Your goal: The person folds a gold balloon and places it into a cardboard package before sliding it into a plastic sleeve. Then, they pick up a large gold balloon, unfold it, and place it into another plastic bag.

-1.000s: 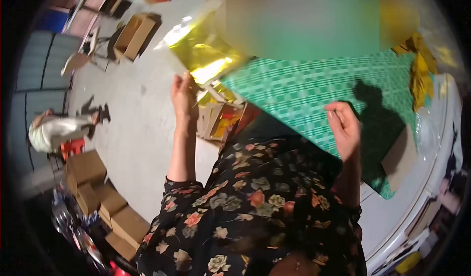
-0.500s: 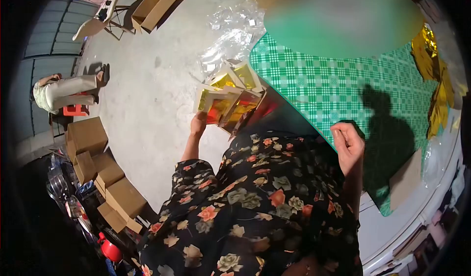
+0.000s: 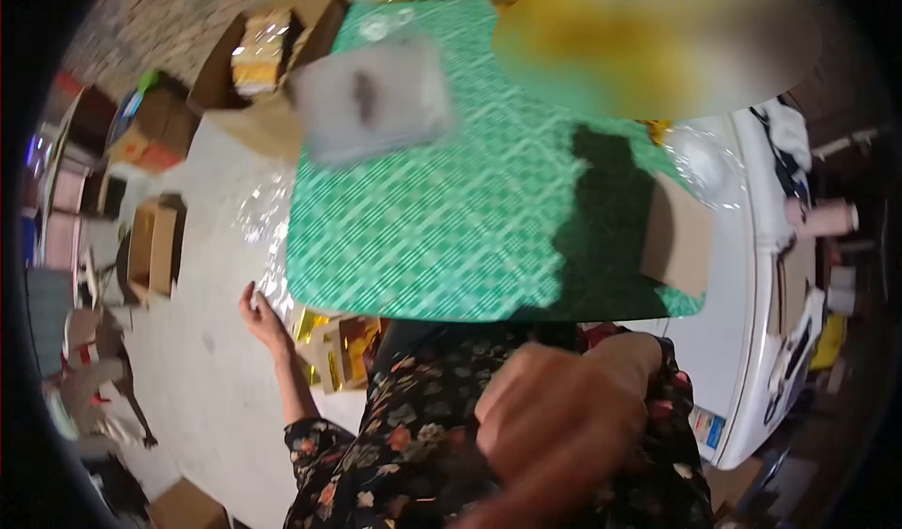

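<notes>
My left hand [image 3: 266, 325] is at the table's near left corner, fingers apart and nothing in them. Right of it, below the table edge, are folded cardboard pieces with shiny gold and red faces [image 3: 343, 350], partly hidden by the tabletop. My right hand [image 3: 559, 416] is in front of my body, large and smeared by motion; its fingers do not show clearly. Beyond both hands lies the table with a green checked cloth [image 3: 423, 238]. At its far left is a blurred, pale, translucent square thing [image 3: 376, 101] with a dark mark in the middle.
An open carton [image 3: 211, 78] holding wrapped packs stands past the table's left side. Clear plastic film [image 3: 263, 210] lies on the floor. A brown cardboard piece [image 3: 678, 233] rests on the table's right side, by a white surface [image 3: 723, 341]. A blurred patch covers the upper right.
The view has swung toward the table. My left hand has let go of the gold and red cardboard pieces. My right hand has moved from the table edge to in front of my body.
</notes>
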### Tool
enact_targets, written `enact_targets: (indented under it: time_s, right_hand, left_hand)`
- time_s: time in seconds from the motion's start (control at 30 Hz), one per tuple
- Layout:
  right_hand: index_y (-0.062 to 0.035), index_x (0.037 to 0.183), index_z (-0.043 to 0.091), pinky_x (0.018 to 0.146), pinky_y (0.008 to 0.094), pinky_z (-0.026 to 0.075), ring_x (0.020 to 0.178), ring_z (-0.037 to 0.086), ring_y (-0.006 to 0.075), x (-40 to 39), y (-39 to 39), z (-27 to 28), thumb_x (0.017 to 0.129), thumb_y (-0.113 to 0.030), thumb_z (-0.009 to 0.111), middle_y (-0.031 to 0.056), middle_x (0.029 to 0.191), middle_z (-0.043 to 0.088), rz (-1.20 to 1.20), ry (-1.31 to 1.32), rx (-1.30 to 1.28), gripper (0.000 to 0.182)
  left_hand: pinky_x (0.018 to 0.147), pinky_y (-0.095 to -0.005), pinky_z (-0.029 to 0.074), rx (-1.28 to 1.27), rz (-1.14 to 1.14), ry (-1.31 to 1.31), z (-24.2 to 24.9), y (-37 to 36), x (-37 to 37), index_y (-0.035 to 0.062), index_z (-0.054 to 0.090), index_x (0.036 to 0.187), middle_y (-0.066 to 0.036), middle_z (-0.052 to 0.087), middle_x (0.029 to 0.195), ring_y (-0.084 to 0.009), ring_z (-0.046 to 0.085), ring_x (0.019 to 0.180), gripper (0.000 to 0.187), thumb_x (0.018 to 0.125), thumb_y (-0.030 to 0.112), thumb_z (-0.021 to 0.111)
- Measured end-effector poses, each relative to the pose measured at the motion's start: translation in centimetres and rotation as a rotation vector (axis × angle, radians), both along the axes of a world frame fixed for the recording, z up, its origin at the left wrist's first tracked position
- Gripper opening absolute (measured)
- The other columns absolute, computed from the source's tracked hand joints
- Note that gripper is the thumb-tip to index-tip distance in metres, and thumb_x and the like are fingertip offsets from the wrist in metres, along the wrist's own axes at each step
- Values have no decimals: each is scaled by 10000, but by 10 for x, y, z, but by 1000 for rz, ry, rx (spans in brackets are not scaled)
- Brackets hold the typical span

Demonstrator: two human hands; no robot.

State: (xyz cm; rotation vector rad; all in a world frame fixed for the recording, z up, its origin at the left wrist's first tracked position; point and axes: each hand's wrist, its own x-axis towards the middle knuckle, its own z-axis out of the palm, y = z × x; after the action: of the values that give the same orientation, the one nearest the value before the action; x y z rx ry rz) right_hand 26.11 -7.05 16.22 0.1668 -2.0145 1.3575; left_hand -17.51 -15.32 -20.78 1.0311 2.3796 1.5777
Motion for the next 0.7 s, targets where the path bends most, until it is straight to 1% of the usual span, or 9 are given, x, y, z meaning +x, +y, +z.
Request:
enact_targets:
  time_s: [0.07, 0.1, 0.2, 0.33, 0.4, 0.5, 0.57, 0.63, 0.7]
  right_hand:
    - [-143, 1204, 740, 441, 266, 357, 517, 447, 91, -6, -9, 9, 958, -201, 689, -33, 645, 516, -165, 187, 235, 258]
    - [-143, 1236, 739, 391, 215, 294, 465, 369, 40, -13, -16, 9, 997, -187, 675, -69, 607, 471, -304, 296, 334, 251]
    - [-178, 1212, 768, 365, 215, 184, 421, 256, 12, -16, -36, 15, 1002, -221, 660, -113, 553, 387, -597, 385, 272, 240]
    - [-176, 1152, 795, 376, 212, 195, 434, 288, 17, 32, -39, 35, 960, -205, 704, -106, 555, 402, -605, 201, 301, 215]
    - [-182, 1162, 793, 379, 215, 203, 434, 302, 23, 68, -41, 55, 951, -200, 714, -106, 551, 406, -547, -45, 342, 226]
    - [-199, 1209, 777, 365, 261, 237, 435, 341, 35, 102, -49, 66, 939, -212, 727, -120, 537, 410, -551, -280, 353, 275]
    - [-144, 1227, 727, 570, 338, 449, 610, 565, 182, 139, -50, 41, 883, -228, 746, -53, 724, 591, -439, -595, 319, 355]
    - [-116, 1191, 710, 667, 410, 543, 698, 667, 264, 147, -38, -6, 851, -218, 755, -13, 802, 670, -652, -811, 421, 358]
    - [-122, 1109, 720, 687, 453, 526, 734, 663, 279, 150, -21, -49, 853, -180, 746, 17, 793, 667, -1122, -986, 736, 264]
  left_hand:
    - [887, -298, 477, 62, -66, -136, 60, 41, 30, 30, 631, 1309, -56, 665, 1251, -136, 592, 982, 298, 1036, 129, 562]
    - [953, -302, 471, 96, -121, -59, 82, 58, 42, 30, 636, 1284, -55, 655, 1262, -144, 607, 1085, 274, 1037, 104, 546]
    - [1008, -313, 459, 239, -283, -57, 113, 99, 62, 32, 638, 1263, -75, 645, 1277, -170, 601, 1170, 255, 1033, 70, 535]
    - [1013, -337, 466, 315, -433, 229, 139, 134, 73, 16, 656, 1182, -126, 642, 1273, -231, 598, 1197, 216, 998, -23, 550]
    - [1001, -335, 474, 323, -481, 198, 156, 146, 85, 10, 659, 1145, -142, 644, 1267, -240, 599, 1190, 214, 973, -65, 556]
    - [990, -329, 478, 324, -581, 270, 173, 167, 95, 6, 657, 1136, -142, 650, 1253, -239, 608, 1167, 228, 946, -84, 570]
    - [1006, -339, 476, 298, -622, 207, 187, 179, 114, 0, 656, 1136, -145, 652, 1248, -252, 618, 1169, 239, 932, -91, 568]
    - [1017, -337, 471, 271, -732, 240, 191, 198, 120, 12, 638, 1208, -127, 625, 1297, -222, 593, 1204, 247, 990, -39, 534]
    - [989, -346, 490, 257, -791, 197, 209, 216, 147, 18, 647, 1183, -132, 638, 1264, -242, 608, 1188, 261, 953, -69, 559]
